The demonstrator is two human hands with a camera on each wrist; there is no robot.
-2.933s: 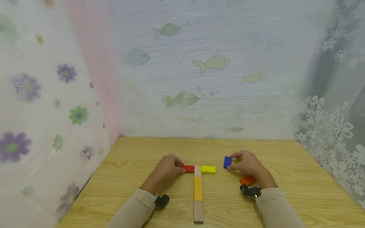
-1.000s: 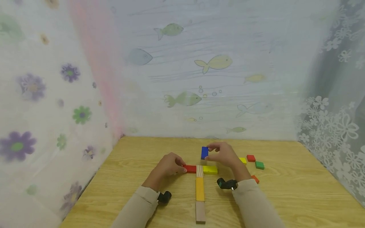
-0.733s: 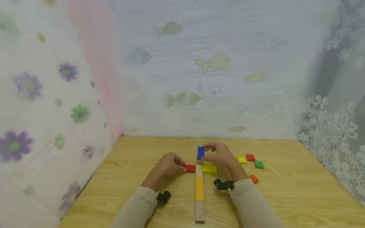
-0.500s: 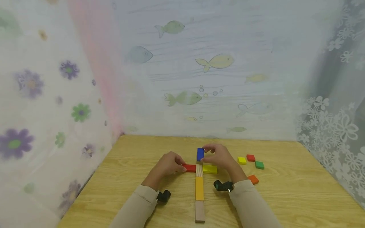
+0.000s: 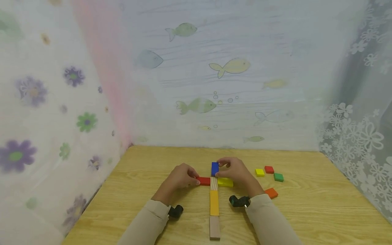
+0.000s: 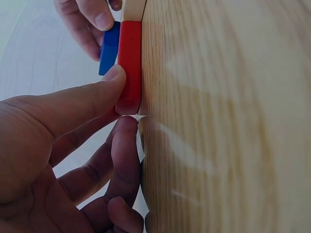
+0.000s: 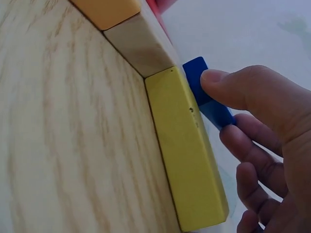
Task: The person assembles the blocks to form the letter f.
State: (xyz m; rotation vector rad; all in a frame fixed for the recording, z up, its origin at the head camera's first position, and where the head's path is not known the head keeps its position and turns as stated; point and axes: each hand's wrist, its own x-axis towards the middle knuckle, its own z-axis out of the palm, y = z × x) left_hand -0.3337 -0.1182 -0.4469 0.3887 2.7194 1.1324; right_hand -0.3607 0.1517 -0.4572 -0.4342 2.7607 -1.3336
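In the head view my right hand pinches a blue block at the far end of a wooden block row. Seen from the right wrist, the thumb and fingertips grip the blue block beside the yellow block. My left hand holds the outer end of a red block, thumb on top in the left wrist view. Between red and yellow lies a striped plain-wood block. An orange-yellow block and a pale brown block run from it toward me.
Right of the row lie a small yellow block, a red block and a green block. An orange block lies by the right sleeve. A fish-patterned curtain stands behind the wooden table.
My right hand has carried the blue block leftward from the right side, then lowered it toward the plain-wood block. My left hand has stayed at the red block.
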